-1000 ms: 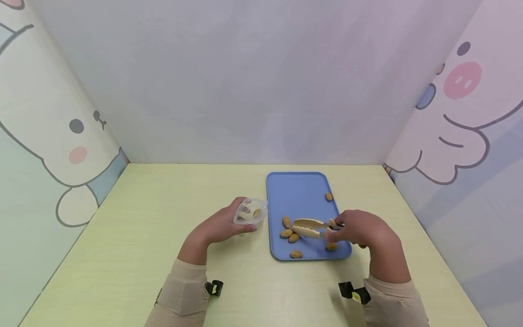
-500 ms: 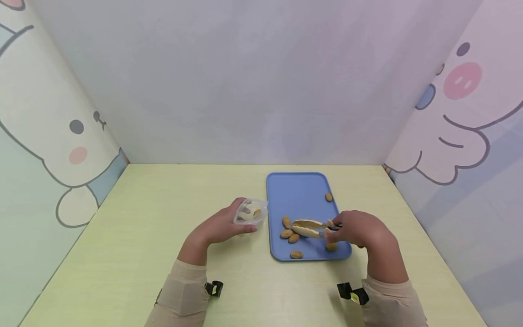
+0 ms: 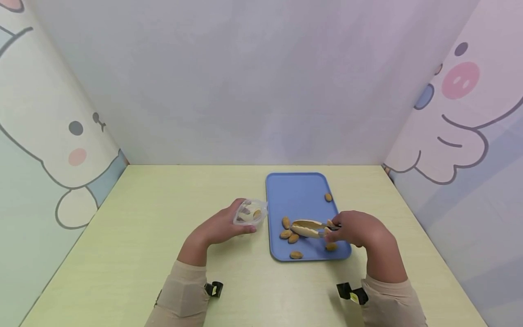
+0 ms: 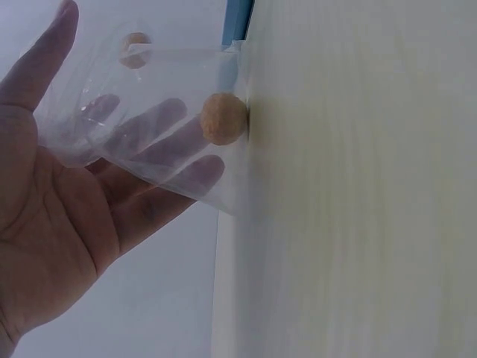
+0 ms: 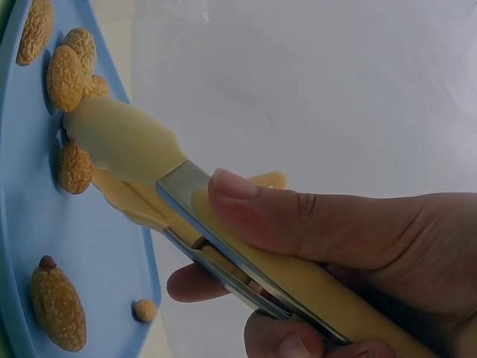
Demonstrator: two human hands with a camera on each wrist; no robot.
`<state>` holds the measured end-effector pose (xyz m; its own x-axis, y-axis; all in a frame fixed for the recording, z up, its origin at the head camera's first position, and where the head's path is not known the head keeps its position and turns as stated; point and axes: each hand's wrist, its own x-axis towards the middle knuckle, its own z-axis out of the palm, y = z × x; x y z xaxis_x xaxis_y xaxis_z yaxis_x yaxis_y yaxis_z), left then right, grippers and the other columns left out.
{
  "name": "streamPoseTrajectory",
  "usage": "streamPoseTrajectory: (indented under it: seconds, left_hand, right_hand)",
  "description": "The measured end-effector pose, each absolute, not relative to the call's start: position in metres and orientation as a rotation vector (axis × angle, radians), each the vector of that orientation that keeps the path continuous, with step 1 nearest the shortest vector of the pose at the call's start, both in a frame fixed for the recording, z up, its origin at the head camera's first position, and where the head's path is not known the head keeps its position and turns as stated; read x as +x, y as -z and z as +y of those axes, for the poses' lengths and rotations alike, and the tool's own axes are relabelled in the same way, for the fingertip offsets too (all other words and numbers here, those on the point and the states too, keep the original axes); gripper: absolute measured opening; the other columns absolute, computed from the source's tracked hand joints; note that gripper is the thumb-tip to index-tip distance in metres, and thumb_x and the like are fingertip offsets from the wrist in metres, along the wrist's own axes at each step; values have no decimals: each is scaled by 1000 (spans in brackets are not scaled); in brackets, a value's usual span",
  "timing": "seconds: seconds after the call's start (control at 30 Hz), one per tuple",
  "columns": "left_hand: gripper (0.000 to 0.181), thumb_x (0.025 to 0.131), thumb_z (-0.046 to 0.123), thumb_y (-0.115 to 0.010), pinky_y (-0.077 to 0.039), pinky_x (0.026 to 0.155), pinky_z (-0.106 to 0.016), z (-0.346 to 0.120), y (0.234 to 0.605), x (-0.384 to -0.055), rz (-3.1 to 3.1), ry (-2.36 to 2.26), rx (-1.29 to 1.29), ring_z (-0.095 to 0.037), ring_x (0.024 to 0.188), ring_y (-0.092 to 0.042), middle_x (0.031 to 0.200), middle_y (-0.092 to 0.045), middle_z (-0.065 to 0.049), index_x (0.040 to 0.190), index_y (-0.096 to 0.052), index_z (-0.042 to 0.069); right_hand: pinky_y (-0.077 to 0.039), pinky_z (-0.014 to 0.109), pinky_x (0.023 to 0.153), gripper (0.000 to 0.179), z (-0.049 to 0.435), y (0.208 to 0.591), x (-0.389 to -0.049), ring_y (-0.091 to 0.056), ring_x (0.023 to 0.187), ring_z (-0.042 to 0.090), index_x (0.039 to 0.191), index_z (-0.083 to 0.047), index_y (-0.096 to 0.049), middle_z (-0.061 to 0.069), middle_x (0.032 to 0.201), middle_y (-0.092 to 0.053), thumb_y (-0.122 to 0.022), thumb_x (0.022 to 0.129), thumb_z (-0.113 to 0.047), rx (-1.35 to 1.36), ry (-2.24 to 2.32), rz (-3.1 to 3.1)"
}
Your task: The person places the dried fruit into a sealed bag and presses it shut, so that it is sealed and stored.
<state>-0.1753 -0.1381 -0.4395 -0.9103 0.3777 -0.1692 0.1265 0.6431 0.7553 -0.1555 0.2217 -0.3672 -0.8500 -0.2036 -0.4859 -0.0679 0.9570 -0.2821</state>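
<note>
Tongs (image 3: 305, 231), long axis crosswise over a blue tray (image 3: 300, 193), tips leftward at brown pieces (image 3: 285, 234). The right hand (image 3: 359, 229) clamps them; the left hand's (image 3: 222, 224) fingers curve round a clear bag (image 3: 263, 215).

Across from me rises a plain pale grey wall (image 3: 245, 91), faintly pink toward its upper right. To my left, a pale green wall (image 3: 24, 218) bears a big white cartoon animal (image 3: 49, 104) with a pink cheek; to my right, a bluish-grey wall (image 3: 486, 222) carries a cartoon pig (image 3: 461, 81). My pale yellow table (image 3: 192, 184), faintly streaked, runs back to the grey wall under soft light.
</note>
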Motion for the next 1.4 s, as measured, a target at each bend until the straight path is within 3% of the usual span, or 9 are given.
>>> streamPoseTrajectory:
  seconds: [0.37, 0.57, 0.97, 1.4]
  left_hand:
    - [82, 78, 58, -75, -43, 79, -37, -138, 440, -175, 2550, -1145, 413, -17, 90, -55, 101, -58, 0, 142, -33, 31]
    - [80, 79, 55, -75, -43, 79, -37, -137, 440, -175, 2548, -1149, 414, -17, 91, -54, 102, -58, 1, 143, -33, 31]
    - [79, 80, 53, -76, -43, 79, -37, -137, 440, -176, 2544, -1148, 401, -17, 91, -54, 102, -58, 0, 143, -33, 31]
    - [81, 81, 50, -76, -43, 77, -36, -136, 439, -175, 2541, -1146, 390, -17, 91, -55, 102, -58, 0, 145, -31, 30]
  right_hand:
    - [-40, 36, 61, 30, 222, 367, -157, -52, 70, 17, 89, -17, -66, 1, 78, -56, -73, 84, -46, -247, 295, 2612]
    - [-45, 41, 70, 39, 226, 365, -158, -56, 83, 18, 102, -16, -68, -1, 95, -63, -71, 84, -52, -268, 279, 2639]
    - [-48, 51, 85, 67, 232, 362, -159, -62, 106, 28, 128, -7, -63, 8, 118, -67, -63, 87, -60, -317, 311, 2705]
    - [-42, 36, 67, 68, 229, 358, -159, -53, 79, 15, 135, -13, -59, -4, 87, -62, -60, 88, -62, -403, 368, 2817]
